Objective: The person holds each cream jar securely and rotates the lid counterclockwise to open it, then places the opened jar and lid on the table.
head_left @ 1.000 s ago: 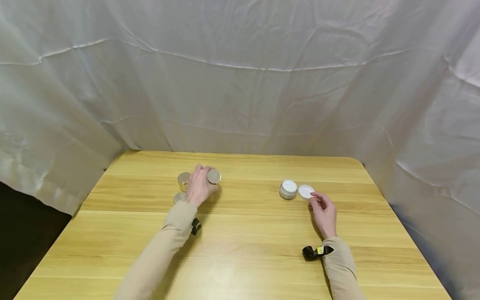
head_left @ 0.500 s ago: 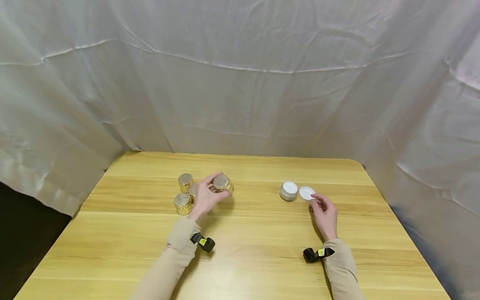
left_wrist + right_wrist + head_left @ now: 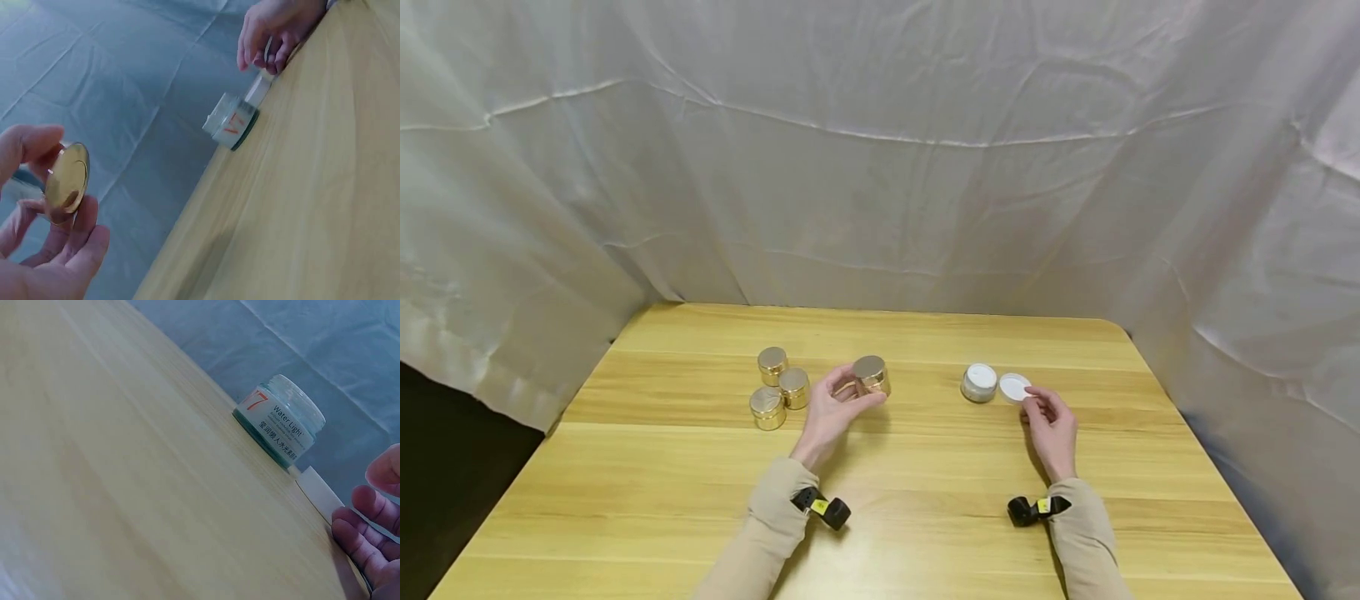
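My left hand [image 3: 829, 421] holds a small gold jar [image 3: 872, 379] between thumb and fingers, above the table. In the left wrist view its round, shiny gold end [image 3: 67, 181] faces the camera. My right hand [image 3: 1051, 435] rests by a white lid [image 3: 1014, 387] lying flat, with its loosely bent fingertips at the lid's right edge. In the right wrist view the thumb stands apart from the lid [image 3: 319, 495]. Just left of the lid, a labelled cream jar [image 3: 278, 422] with a white top stands upright.
Three more gold jars [image 3: 767, 408] stand close together on the left of the wooden table [image 3: 925, 517]. A grey-white curtain [image 3: 880, 183] hangs behind the table and along its sides. Each wrist carries a black camera [image 3: 1028, 510].
My left hand has carried the gold jar rightward from the group of gold jars, uncovering them. The jar's top has tilted. My right hand, the lid and the cream jar have stayed in place.
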Tool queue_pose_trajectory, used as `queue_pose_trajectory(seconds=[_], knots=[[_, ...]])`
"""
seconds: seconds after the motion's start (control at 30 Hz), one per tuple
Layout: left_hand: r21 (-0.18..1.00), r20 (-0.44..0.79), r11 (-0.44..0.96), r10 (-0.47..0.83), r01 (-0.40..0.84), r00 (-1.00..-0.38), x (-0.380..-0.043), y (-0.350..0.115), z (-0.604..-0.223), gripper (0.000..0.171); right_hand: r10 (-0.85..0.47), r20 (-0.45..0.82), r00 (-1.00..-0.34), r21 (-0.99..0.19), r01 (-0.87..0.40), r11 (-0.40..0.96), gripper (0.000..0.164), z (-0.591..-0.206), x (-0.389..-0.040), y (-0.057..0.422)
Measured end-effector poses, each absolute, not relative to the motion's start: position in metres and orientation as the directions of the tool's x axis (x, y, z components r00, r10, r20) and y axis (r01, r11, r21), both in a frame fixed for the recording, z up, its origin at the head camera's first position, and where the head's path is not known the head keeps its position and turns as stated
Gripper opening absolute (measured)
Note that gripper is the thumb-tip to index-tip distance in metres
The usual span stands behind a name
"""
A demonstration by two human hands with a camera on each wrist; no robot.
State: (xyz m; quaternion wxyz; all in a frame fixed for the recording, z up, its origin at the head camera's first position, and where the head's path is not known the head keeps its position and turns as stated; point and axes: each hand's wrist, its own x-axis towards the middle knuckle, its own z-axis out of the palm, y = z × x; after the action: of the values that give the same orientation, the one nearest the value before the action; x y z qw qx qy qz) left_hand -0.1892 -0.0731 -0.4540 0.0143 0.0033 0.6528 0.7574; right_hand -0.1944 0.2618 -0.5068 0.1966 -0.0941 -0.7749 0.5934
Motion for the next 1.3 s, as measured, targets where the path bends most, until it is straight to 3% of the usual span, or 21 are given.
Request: queue_pose_trajectory(seconds=[0.17,0.27,0.37,0.53,0.77,0.93,1.13,1.3], knots=[[0.977,-0.033,-0.206,0.139,-0.062,-0.99,-0.187,-0.072,-0.461,0.042,0.391,0.19,-0.901,-0.964,-0.095,0.249,0.023,-0.507,-0.195,0.261],[0.948,-0.04,-0.299,0.223,-0.107,-0.974,-0.186,-0.071,-0.466,0.052,0.405,0.18,-0.897,-0.97,-0.093,0.226,0.023,-0.506,-0.195,0.26],[0.861,-0.011,-0.479,0.32,-0.172,-0.947,-0.185,-0.069,-0.471,0.069,0.411,0.163,-0.897,-0.977,-0.087,0.196,0.025,-0.504,-0.196,0.26],[0.692,0.037,-0.666,0.419,-0.279,-0.907,-0.186,-0.066,-0.478,0.073,0.404,0.14,-0.904,-0.984,-0.084,0.155,0.028,-0.497,-0.197,0.255],[0.595,0.007,-0.721,0.445,-0.353,-0.896,-0.185,-0.06,-0.485,0.053,0.371,0.232,-0.899,-0.97,-0.185,0.159,0.025,-0.477,-0.197,0.234],[0.583,-0.038,-0.722,0.435,-0.373,-0.9,-0.184,-0.059,-0.488,0.053,0.241,0.313,-0.919,-0.937,-0.257,0.237,0.024,-0.46,-0.197,0.213],[0.58,-0.057,-0.714,0.445,-0.392,-0.894,-0.183,-0.059,-0.492,0.066,-0.048,0.365,-0.93,-0.865,-0.358,0.351,0.023,-0.431,-0.192,0.181],[0.611,-0.058,-0.696,0.435,-0.377,-0.898,-0.182,-0.057,-0.498,0.045,-0.197,0.299,-0.934,-0.829,-0.356,0.431,0.028,-0.425,-0.191,0.159]])
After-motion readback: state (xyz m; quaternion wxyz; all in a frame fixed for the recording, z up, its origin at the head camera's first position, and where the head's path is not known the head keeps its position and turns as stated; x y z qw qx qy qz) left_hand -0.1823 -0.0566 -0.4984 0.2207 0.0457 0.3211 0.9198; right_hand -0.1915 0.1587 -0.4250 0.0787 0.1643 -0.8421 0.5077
